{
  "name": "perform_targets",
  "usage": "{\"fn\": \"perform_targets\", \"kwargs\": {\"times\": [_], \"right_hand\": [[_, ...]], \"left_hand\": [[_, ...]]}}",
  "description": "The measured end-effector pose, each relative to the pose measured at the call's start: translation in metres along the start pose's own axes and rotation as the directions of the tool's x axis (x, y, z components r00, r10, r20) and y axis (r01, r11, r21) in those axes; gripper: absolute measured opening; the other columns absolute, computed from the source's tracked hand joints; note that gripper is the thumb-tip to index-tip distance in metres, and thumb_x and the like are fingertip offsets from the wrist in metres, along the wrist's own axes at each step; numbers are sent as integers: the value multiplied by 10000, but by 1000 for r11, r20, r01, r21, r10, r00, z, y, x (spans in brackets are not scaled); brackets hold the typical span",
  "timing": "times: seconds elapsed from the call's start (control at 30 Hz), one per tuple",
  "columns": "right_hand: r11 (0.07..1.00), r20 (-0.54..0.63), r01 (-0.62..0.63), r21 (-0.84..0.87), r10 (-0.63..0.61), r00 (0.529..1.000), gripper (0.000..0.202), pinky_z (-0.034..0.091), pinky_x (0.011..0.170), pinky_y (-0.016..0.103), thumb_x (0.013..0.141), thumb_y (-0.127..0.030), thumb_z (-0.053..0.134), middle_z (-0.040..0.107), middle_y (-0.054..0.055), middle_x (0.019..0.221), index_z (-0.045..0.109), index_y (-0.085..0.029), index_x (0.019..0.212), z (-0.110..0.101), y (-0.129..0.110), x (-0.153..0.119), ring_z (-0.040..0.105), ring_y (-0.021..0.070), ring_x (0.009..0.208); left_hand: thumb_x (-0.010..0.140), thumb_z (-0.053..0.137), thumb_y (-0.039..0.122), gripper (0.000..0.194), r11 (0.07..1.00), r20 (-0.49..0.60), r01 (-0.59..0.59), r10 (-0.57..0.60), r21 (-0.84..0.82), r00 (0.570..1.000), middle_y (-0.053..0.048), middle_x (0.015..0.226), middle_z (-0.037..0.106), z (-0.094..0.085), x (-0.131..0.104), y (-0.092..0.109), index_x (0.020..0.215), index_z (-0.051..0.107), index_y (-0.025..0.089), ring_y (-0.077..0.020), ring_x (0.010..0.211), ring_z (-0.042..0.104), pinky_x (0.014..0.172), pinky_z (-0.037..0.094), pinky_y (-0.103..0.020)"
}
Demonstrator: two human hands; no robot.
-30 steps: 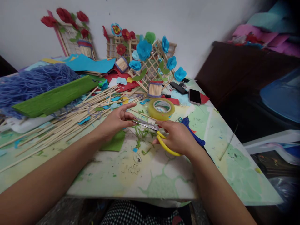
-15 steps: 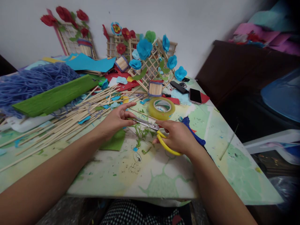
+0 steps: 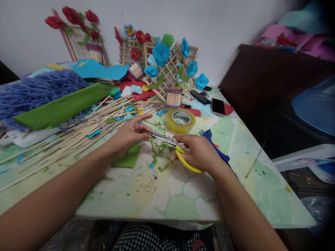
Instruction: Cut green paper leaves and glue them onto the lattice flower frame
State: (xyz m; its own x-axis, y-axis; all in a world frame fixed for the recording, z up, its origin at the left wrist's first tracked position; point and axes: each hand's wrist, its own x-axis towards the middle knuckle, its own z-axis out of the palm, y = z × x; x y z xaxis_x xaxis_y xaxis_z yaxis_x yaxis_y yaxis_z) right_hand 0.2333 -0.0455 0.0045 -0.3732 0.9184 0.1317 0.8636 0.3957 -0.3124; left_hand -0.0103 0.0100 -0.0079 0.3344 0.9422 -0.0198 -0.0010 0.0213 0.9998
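Note:
My right hand [image 3: 197,151] is closed round the yellow handles of a pair of scissors [image 3: 180,158], whose metal blades point left over the table. At the blade tips my left hand [image 3: 133,134] pinches with thumb and fingers, its index finger stretched out. Whatever is in that pinch is too small or hidden to make out. Green paper scraps [image 3: 159,148] lie beneath the blades. A piece of green paper [image 3: 129,157] rests on the table, partly under my left hand. Just beyond the hands lies a roll of clear yellowish tape [image 3: 169,122].
Thin wooden sticks [image 3: 75,139] spread across the left side, beside a green crepe strip [image 3: 62,108] and blue yarn [image 3: 34,92]. Stick lattices with paper flowers [image 3: 161,54] stand at the back. A blue tool [image 3: 217,148] and a phone [image 3: 218,106] lie to the right.

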Motion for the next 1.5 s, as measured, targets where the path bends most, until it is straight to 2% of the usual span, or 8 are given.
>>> {"fn": "perform_targets", "kwargs": {"times": [0.4, 0.97, 1.1, 1.27, 1.4, 1.5], "right_hand": [[1000, 36, -15, -14, 15, 999, 467, 389, 609, 271, 756, -419, 672, 721, 66, 944, 645, -235, 1185, -4, -3, 1, 622, 192, 757], [1000, 49, -6, -15, 7, 999, 397, 340, 574, 261, 784, -463, 632, 709, 49, 829, 669, -247, 1116, -4, -3, 1, 601, 181, 699], [994, -57, -108, -5, 108, 993, 412, 343, 563, 260, 803, -461, 594, 713, 55, 860, 651, -253, 1155, -1, -5, 2, 619, 192, 711], [939, -167, -328, -104, 309, 936, 450, 385, 581, 292, 802, -396, 567, 717, 87, 899, 593, -220, 1215, -5, -5, 15, 652, 260, 765], [906, -181, -352, -235, 315, 932, 363, 418, 595, 326, 789, -305, 539, 705, 129, 889, 618, -174, 1118, -8, 2, 35, 658, 301, 780], [899, -168, -342, -273, 306, 937, 268, 438, 594, 344, 790, -306, 527, 693, 136, 857, 640, -179, 997, -8, 7, 48, 654, 306, 767]], "left_hand": [[610, 743, 94, 779, 1000, 5, 10, -10, 1, 1000, -24, 755, 683, -1, 1, -1, 1336, 467, 154, -153, 658, 637, 646, 463, -268], [596, 779, 144, 760, 998, 2, 31, -31, 53, 1000, -24, 749, 677, -3, 2, -3, 1307, 510, 180, -163, 693, 643, 638, 470, -264], [612, 789, 186, 724, 996, -24, 69, -68, 50, 997, -33, 769, 701, -5, 3, -7, 1289, 532, 180, -176, 726, 653, 670, 468, -280], [666, 752, 194, 429, 990, -90, 120, -127, -78, 988, -38, 750, 699, -1, 2, -7, 1083, 655, 157, -163, 699, 646, 649, 460, -269], [645, 768, 186, 363, 981, -138, 133, -152, -139, 979, -45, 740, 703, 4, 1, -2, 991, 672, 132, -145, 690, 636, 606, 456, -245], [640, 778, 178, 335, 984, -172, 113, -136, -139, 976, -45, 774, 712, 3, 2, -1, 958, 677, 155, -148, 713, 635, 599, 479, -245]]}}
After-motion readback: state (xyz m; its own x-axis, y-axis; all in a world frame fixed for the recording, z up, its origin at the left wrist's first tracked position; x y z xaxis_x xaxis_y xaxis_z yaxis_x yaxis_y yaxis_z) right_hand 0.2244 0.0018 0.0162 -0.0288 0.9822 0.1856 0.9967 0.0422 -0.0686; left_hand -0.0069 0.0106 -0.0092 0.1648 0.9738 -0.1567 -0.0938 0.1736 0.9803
